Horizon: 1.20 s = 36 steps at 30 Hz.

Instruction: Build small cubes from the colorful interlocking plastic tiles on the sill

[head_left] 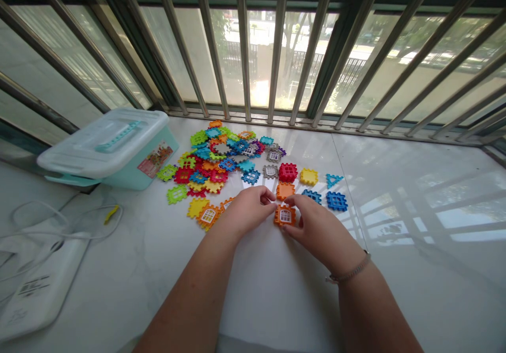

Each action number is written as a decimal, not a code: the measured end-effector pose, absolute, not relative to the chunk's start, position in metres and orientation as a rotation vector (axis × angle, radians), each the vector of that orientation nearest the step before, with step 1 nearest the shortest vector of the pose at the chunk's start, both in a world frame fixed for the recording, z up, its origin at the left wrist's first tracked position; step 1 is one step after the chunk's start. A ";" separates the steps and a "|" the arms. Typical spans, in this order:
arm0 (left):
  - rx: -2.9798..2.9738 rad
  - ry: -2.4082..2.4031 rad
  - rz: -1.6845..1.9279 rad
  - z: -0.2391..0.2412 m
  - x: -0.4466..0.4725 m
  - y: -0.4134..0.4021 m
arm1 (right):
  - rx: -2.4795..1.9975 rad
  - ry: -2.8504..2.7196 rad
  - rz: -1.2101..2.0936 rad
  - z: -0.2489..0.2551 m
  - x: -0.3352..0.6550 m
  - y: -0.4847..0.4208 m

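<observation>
Head view cuts both my forearms off at the lower edge, and much is hard to read. My right hand (316, 226) covers the right and lower edges of the orange window tile (285, 215), so I cannot see that side of its outline. A blue tile (312, 195) just beyond it is half hidden by my right fingers. My left hand (251, 208) is curled narrow, its fingertips at the tile's upper left corner; I cannot tell whether they grip it or only touch. The right hand pinches the tile between thumb and fingers, and the tile lies flat on the white bench (395, 211).

It is a small square with toothed edges, bright orange, with a white arched window panel in its middle. A plain orange tile (285, 190) sits just beyond it, then a red tile (288, 172) and a yellow tile (309, 176) farther on. A loose pile of tiles (221, 155) spreads away to its far left, and a second window tile (208, 215) lies to its left, past my left hand.

Far left of the tile stands a pale storage box (110, 147) with a picture sticker (155, 159); its print is too small to read. Dark markings on the white device (39, 284) to the near left are blurred too.
</observation>
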<state>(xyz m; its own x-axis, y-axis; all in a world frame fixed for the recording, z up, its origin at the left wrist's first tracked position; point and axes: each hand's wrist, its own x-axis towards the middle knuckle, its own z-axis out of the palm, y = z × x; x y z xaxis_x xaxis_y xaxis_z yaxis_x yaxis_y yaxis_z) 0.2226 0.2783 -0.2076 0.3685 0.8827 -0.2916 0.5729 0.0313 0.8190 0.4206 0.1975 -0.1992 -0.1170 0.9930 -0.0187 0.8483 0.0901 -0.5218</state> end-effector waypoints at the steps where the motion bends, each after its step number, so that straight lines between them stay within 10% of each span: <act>1: 1.676 1.335 0.401 -0.206 0.223 0.278 | -1.814 -2.036 0.581 -0.200 0.421 0.197; 20: 1.859 2.124 -0.315 -0.175 0.158 0.274 | -1.750 -1.945 0.391 -0.187 0.417 0.197; 36: 1.961 2.109 0.051 -0.200 0.185 0.292 | -1.769 -1.948 0.464 -0.190 0.415 0.199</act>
<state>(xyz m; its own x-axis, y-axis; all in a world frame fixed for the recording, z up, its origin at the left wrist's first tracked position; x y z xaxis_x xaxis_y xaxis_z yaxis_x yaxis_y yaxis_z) 0.1854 0.2921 -0.2002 -0.0549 0.9847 -0.1654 0.9756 0.0882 0.2012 0.4145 0.1989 -0.1903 -0.0629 0.9916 0.1128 0.8346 0.1142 -0.5390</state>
